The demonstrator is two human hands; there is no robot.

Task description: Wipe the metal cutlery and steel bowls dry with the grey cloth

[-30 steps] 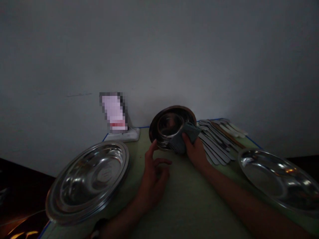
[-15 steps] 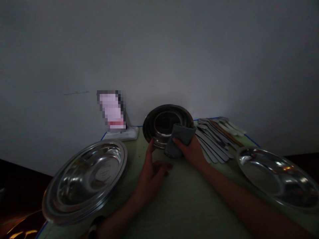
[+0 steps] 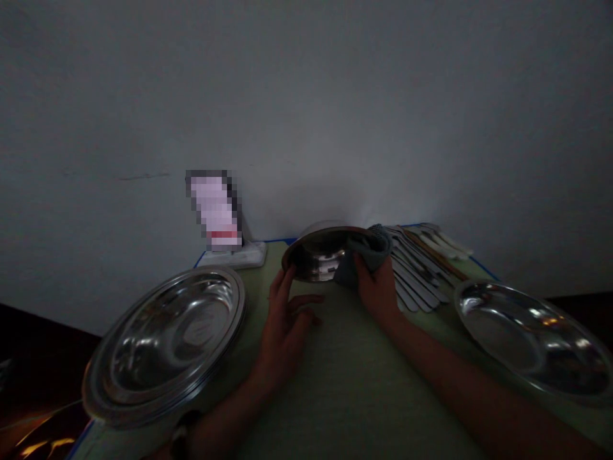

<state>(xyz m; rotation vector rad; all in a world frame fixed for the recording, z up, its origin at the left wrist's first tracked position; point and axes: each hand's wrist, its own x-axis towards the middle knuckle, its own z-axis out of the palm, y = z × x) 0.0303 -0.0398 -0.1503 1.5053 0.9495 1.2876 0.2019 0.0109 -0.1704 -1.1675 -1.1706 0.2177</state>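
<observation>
A shiny steel bowl (image 3: 322, 260) is tilted near the wall, at the far middle of the table. My right hand (image 3: 380, 291) grips a grey-blue cloth (image 3: 366, 259), which is folded over the bowl's right rim. At the opposite side, my left hand (image 3: 286, 329) has its raised fingers against the bowl's left edge. Its other fingers are loosely bent and apart, with nothing between them. Part of the bowl's right side is hidden by the cloth.
Stacked steel basins (image 3: 167, 345) stand on the left, and an oval steel dish (image 3: 531, 338) lies on the right. Several flat utensils (image 3: 416, 271) fan out beyond my right hand. A blurred-out screen (image 3: 215, 211) stands above a white base (image 3: 234, 255) by the wall.
The bowl has tipped, so its opening looks much narrower now. My right hand and the cloth have shifted from the bowl's lower right front to its right rim. My left hand stays at the left edge.
</observation>
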